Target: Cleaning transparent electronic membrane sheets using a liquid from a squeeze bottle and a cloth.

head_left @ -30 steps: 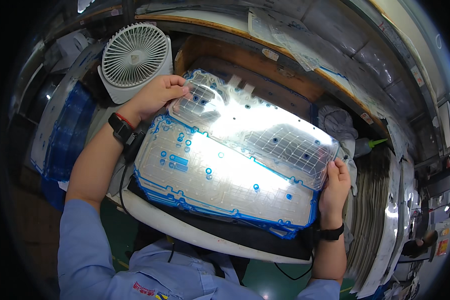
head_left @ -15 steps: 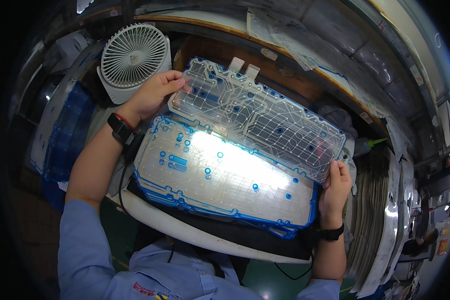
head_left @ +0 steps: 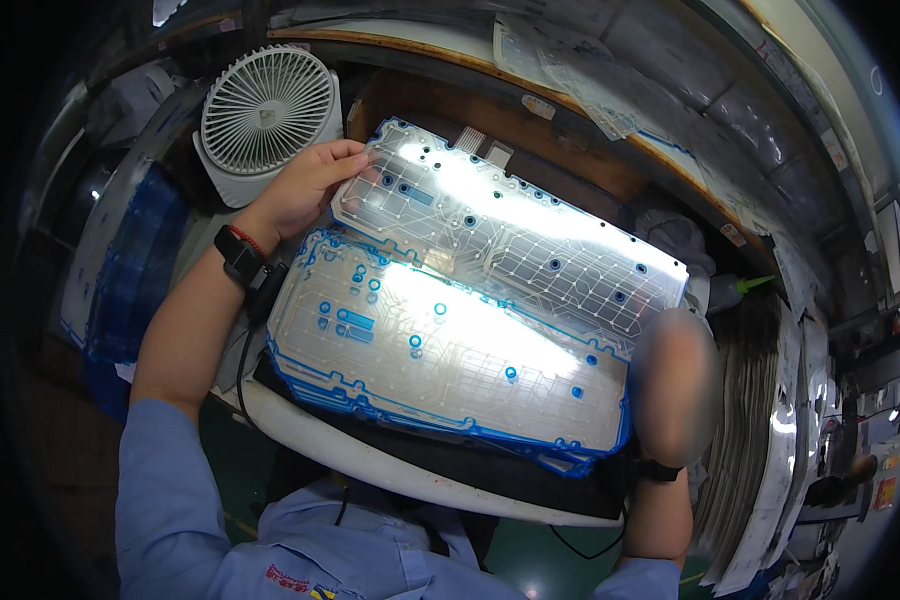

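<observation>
I can't tell the grip of your blurred right hand (head_left: 673, 385); your left hand (head_left: 312, 183) pinches the sheet (head_left: 510, 240), best handled by its edges.

Head-worn fisheye faces down; close above the stacked sheets (head_left: 470, 365).
</observation>
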`<state>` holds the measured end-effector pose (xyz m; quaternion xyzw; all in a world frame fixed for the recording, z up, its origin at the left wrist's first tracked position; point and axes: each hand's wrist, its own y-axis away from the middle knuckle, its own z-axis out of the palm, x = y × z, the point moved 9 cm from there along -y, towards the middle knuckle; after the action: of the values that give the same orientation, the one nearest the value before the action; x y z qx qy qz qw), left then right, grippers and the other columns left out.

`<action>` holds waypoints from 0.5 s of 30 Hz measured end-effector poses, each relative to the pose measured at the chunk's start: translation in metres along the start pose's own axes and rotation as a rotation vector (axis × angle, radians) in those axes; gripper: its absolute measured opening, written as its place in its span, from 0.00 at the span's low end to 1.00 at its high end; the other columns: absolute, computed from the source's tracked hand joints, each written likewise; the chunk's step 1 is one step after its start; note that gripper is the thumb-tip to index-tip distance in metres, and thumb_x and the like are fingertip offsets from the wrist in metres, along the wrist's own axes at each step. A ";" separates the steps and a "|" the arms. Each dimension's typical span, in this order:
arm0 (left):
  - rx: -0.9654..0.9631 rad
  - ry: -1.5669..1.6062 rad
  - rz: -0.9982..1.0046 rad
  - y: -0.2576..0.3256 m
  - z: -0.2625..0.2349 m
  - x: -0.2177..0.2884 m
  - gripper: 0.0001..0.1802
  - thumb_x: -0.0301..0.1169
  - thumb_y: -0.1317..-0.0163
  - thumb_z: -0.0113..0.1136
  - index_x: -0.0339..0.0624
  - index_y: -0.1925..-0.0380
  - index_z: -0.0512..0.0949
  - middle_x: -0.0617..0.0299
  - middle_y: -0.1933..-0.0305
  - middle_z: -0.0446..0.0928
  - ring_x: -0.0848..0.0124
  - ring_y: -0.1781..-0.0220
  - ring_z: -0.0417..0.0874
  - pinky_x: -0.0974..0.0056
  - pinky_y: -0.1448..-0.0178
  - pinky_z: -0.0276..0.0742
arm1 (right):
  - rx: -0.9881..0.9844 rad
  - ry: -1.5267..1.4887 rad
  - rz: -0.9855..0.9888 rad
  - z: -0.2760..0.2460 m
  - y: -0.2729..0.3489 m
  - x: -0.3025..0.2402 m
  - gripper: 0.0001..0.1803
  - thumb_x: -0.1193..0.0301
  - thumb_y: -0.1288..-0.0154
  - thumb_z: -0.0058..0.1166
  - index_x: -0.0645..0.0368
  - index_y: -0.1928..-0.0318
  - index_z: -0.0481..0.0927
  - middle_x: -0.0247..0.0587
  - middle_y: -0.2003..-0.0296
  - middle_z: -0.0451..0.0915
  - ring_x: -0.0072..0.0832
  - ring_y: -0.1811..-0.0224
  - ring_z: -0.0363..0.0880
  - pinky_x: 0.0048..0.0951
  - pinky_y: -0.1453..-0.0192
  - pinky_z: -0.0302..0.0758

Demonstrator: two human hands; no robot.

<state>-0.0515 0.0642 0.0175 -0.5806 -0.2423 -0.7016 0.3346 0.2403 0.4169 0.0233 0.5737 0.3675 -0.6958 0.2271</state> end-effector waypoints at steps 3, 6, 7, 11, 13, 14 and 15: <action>-0.002 0.002 0.002 0.000 0.001 0.000 0.12 0.32 0.30 0.50 0.37 0.51 0.73 0.65 0.62 0.79 0.83 0.74 0.75 0.79 0.69 0.73 | -0.003 -0.005 0.001 -0.001 0.000 0.002 0.11 0.69 0.28 0.49 0.65 0.57 0.78 0.23 0.76 0.73 0.07 0.82 0.58 0.11 0.78 0.54; -0.026 0.006 0.007 -0.001 -0.001 -0.001 0.13 0.32 0.30 0.50 0.37 0.51 0.73 0.65 0.62 0.79 0.83 0.72 0.76 0.79 0.68 0.73 | -0.006 -0.001 0.006 -0.001 0.000 0.002 0.11 0.68 0.28 0.49 0.65 0.57 0.78 0.23 0.76 0.73 0.07 0.82 0.59 0.11 0.78 0.54; -0.042 -0.002 0.009 -0.001 -0.002 -0.002 0.13 0.32 0.30 0.50 0.37 0.51 0.73 0.64 0.61 0.79 0.82 0.70 0.77 0.78 0.66 0.74 | -0.001 0.002 0.005 -0.001 0.000 0.001 0.11 0.68 0.28 0.49 0.65 0.57 0.78 0.23 0.77 0.73 0.07 0.82 0.59 0.11 0.78 0.54; 0.004 -0.052 0.056 -0.001 -0.003 0.002 0.12 0.30 0.30 0.51 0.38 0.51 0.73 0.63 0.58 0.78 0.79 0.60 0.79 0.73 0.54 0.77 | 0.052 0.015 -0.027 -0.003 0.002 -0.002 0.11 0.68 0.28 0.48 0.64 0.58 0.78 0.24 0.77 0.72 0.08 0.82 0.59 0.13 0.78 0.55; 0.039 -0.060 0.167 -0.003 -0.012 0.005 0.11 0.30 0.31 0.52 0.40 0.52 0.75 0.65 0.56 0.78 0.78 0.56 0.78 0.69 0.49 0.75 | 0.078 -0.023 -0.041 -0.001 0.003 -0.005 0.10 0.68 0.27 0.47 0.63 0.58 0.77 0.26 0.76 0.73 0.09 0.81 0.62 0.13 0.76 0.58; 0.057 -0.063 0.222 -0.003 -0.015 0.007 0.10 0.30 0.31 0.52 0.41 0.53 0.76 0.65 0.55 0.78 0.78 0.54 0.78 0.67 0.46 0.75 | 0.082 -0.065 -0.039 0.004 0.005 -0.010 0.10 0.69 0.27 0.47 0.63 0.58 0.77 0.28 0.75 0.75 0.10 0.80 0.64 0.14 0.75 0.60; 0.046 -0.056 0.243 -0.003 -0.015 0.007 0.10 0.29 0.31 0.53 0.41 0.53 0.76 0.64 0.55 0.78 0.77 0.53 0.78 0.67 0.46 0.75 | 0.087 -0.106 -0.036 0.007 0.006 -0.012 0.09 0.69 0.27 0.47 0.63 0.58 0.77 0.30 0.74 0.76 0.11 0.79 0.66 0.14 0.73 0.62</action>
<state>-0.0639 0.0539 0.0211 -0.6173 -0.1955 -0.6336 0.4234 0.2432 0.4066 0.0339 0.5385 0.3347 -0.7447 0.2085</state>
